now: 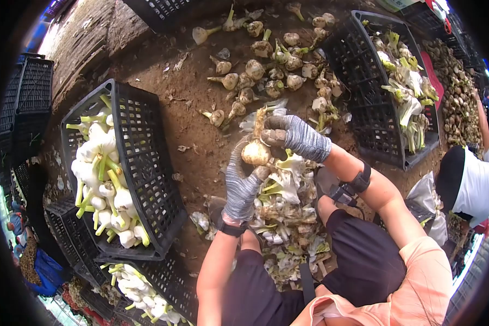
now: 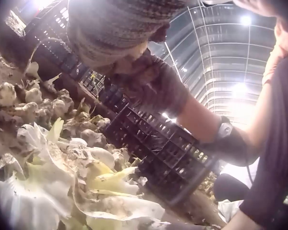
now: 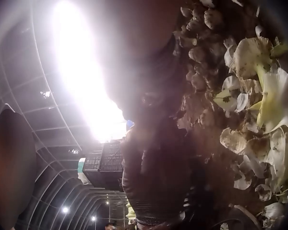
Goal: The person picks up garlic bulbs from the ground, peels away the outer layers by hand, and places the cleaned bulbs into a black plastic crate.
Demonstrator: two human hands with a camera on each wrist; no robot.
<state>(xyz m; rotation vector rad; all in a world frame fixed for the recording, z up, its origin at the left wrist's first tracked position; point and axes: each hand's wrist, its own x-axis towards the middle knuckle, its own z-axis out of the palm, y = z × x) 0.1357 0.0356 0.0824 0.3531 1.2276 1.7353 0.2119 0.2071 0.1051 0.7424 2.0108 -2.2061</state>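
Observation:
A garlic bulb with brown, dirty skin and a stalk pointing away sits between my gloved hands in the head view. My left hand, in a grey knit glove with dirty fingertips, grips the bulb from the left and below, thumb on the near side. From the right, my right hand pinches at the base of the garlic's stalk, fingers curled. Both gloves show large in the left wrist view, the bulb mostly hidden behind them. The right wrist view is dark and glare-washed around the hands.
Peeled white garlic fills a black crate at left; another crate of white garlic stands nearer. Unpeeled bulbs lie on the soil ahead. At right a crate holds leafy trimmings. Peelings pile between my legs.

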